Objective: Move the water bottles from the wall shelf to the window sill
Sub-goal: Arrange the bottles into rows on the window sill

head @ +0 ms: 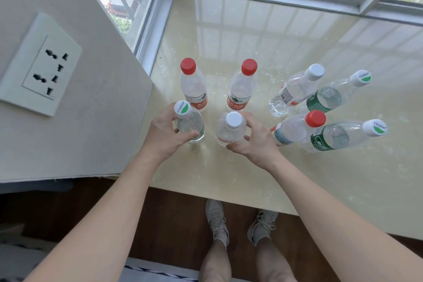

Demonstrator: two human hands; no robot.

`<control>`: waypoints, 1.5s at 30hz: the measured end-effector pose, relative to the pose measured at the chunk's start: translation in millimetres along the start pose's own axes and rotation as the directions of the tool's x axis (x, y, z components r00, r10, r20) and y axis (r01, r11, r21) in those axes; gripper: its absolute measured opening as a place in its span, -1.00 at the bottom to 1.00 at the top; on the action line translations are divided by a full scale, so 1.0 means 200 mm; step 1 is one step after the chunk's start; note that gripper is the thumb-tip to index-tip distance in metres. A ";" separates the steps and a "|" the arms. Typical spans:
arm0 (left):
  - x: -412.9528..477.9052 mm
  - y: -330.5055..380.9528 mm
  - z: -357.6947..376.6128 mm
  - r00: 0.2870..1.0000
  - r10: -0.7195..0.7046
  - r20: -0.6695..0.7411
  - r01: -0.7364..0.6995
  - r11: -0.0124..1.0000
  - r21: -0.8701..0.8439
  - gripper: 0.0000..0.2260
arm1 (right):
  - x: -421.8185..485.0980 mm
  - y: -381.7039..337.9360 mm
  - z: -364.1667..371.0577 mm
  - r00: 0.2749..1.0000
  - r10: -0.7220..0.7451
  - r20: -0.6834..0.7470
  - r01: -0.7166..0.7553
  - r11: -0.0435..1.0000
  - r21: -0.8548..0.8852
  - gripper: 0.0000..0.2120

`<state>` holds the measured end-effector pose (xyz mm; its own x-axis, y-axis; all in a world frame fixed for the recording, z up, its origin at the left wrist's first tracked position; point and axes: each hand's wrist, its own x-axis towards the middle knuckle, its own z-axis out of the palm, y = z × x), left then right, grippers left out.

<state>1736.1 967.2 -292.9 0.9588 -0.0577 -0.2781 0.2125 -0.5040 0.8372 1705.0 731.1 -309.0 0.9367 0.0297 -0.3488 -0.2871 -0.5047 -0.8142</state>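
Window sill [251, 41] is carrying eight upright water bottles [194, 84], six standing free. Person's left hand [162, 130] is gripping the green-label bottle [194, 126], right hand [256, 142] gripping the white-cap bottle [234, 119], both bases apparently touching the sill. Probably placing; next calls for releasing without knocking neighbours.

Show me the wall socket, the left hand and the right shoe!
wall socket [43, 64]: head view, middle of its white plate.
left hand [163, 131]: head view, back of the hand.
right shoe [262, 226]: head view, its laces.
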 end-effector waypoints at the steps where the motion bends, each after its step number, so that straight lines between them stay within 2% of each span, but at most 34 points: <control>1: 0.00 0.00 -0.01 1.000 -0.011 0.008 0.011 1.000 0.004 -0.42 | -0.01 -0.02 -0.02 0.999 0.019 0.027 -0.020 1.000 0.021 -0.23; 4: -0.02 0.00 -0.05 0.994 -0.075 0.079 0.071 0.996 0.052 -0.31 | -0.06 -0.09 -0.08 0.996 0.046 0.079 -0.052 0.996 0.076 -0.14; 7: -0.05 0.02 -0.13 0.988 -0.123 0.094 0.110 0.985 0.135 -0.21 | -0.11 -0.18 -0.16 0.999 0.052 0.012 -0.053 0.991 0.127 -0.24; 9: -0.04 0.05 -0.21 0.992 -0.122 0.012 0.118 0.979 0.168 -0.27 | -0.12 -0.25 -0.22 0.993 0.050 -0.104 -0.036 0.990 0.134 -0.33; 12: 0.04 0.16 -0.29 0.987 -0.102 -0.120 0.118 0.984 0.130 -0.45 | -0.07 -0.33 -0.28 0.970 0.055 -0.235 -0.029 0.993 0.113 -0.41; 15: 0.16 0.27 -0.33 0.991 -0.069 -0.114 0.081 0.991 0.106 -0.44 | 0.04 -0.38 -0.30 0.960 0.049 -0.277 -0.039 0.998 0.043 -0.36; 21: 0.40 0.31 -0.28 0.996 -0.058 0.065 0.049 0.991 0.127 -0.26 | 0.28 -0.37 -0.27 0.968 0.097 -0.233 -0.110 0.993 -0.046 -0.20; 26: 0.49 0.26 -0.21 0.981 -0.072 0.180 0.052 0.992 0.113 -0.28 | 0.39 -0.29 -0.21 0.964 0.148 -0.221 -0.162 0.986 -0.049 -0.28; 31: 0.54 0.21 -0.16 0.983 -0.049 0.178 0.018 0.985 0.171 -0.35 | 0.41 -0.23 -0.17 0.952 0.177 -0.248 -0.187 0.982 -0.014 -0.35; 45: 0.60 0.20 -0.15 0.981 -0.004 0.195 -0.022 0.991 0.134 -0.41 | 0.46 -0.23 -0.13 0.956 0.154 -0.249 -0.172 0.984 -0.050 -0.39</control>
<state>1864.7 965.2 -278.4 0.9029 -0.2224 -0.3679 0.1638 -0.6133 0.7727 1810.1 734.3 -292.1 0.9013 -0.2642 -0.3433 -0.4332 -0.5450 -0.7178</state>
